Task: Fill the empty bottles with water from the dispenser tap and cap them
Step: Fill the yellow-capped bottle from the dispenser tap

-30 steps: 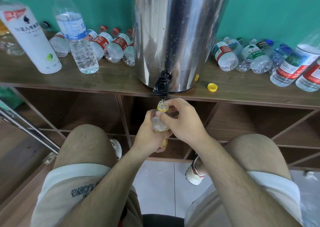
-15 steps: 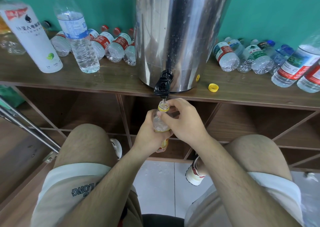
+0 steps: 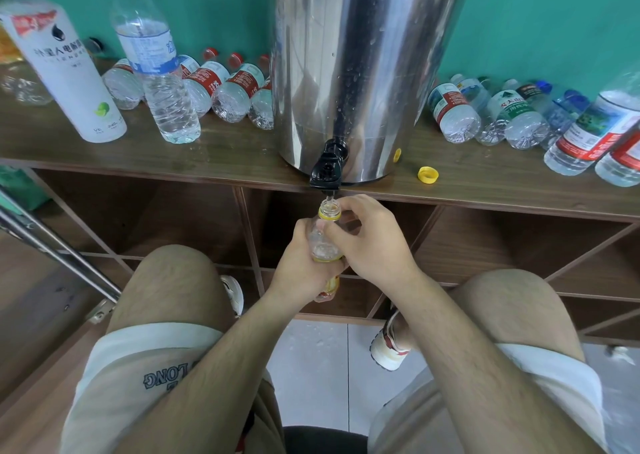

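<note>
The bottle (image 3: 325,242) — a small clear one with a yellow neck ring and a yellow-and-red label — is held directly under the black tap (image 3: 327,171) of the steel dispenser (image 3: 360,65), in front of the wooden shelf (image 3: 214,152), its open mouth just below the spout. Only the head view is given.

The bottle's long axis runs near vertical, tilted slightly, mouth pointing up at the spout and base down toward the floor between the knees. That line-up of mouth under spout is what the filling depends on; I judge a small sideways drift would send water down the outside.

The left hand (image 3: 299,263) is wrapped closed around the bottle's body from the left and below, carrying its weight. The right hand (image 3: 367,242) comes in from the right, its fingers (image 3: 349,207) curled loosely at the neck and shoulder — it looks like a light steadying touch, though how firmly it presses cannot be told. Whether water is running cannot be told either.

The right hand is nearer both the tap and the loose yellow cap (image 3: 428,175) lying on the shelf to the right of the dispenser, so it seems best placed for capping. Other bottles lie on the shelf to either side.
</note>
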Demonstrator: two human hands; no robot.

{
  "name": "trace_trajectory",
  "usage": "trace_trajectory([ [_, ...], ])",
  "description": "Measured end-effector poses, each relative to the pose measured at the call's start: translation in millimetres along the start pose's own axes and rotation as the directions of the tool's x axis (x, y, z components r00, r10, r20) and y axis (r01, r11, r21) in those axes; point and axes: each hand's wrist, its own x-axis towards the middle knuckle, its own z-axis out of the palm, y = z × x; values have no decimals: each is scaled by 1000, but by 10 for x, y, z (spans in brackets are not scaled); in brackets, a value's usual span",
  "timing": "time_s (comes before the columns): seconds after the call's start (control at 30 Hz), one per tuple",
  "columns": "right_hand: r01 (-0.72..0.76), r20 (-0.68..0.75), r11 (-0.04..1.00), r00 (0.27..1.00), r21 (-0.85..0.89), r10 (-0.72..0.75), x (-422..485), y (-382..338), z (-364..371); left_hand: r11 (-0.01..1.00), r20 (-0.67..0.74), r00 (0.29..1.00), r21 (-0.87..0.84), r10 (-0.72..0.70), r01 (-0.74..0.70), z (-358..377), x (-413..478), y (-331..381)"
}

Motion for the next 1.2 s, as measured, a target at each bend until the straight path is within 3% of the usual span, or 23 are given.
trace_trajectory([
  [0.43,1,18,1000,1000,15,-1,-12,-37,-26,999,-64,998,-52,10,-14,13,24,-30],
  [0.53,20,-54,999,998,-46,-23,-26,-41,-67,998,-84,996,-64,11,-16,19,35,-54],
  [0.6,121,-178,991,975,-62,-131,-43,-76,-117,997,-82,997,-73,15,-21,26,42,-60],
  [0.7,396,-336,916,855,-68,-395,-41,-141,-206,999,-71,997,-14,33,-34,20,46,-43],
  [0.8,553,-321,820,757,-146,-568,19,-172,-263,999,-65,997,13,40,-39,15,41,-30],
  [1.2,611,-182,776,755,-157,-631,129,-160,-331,997,-77,995,48,63,-59,34,60,-74],
])
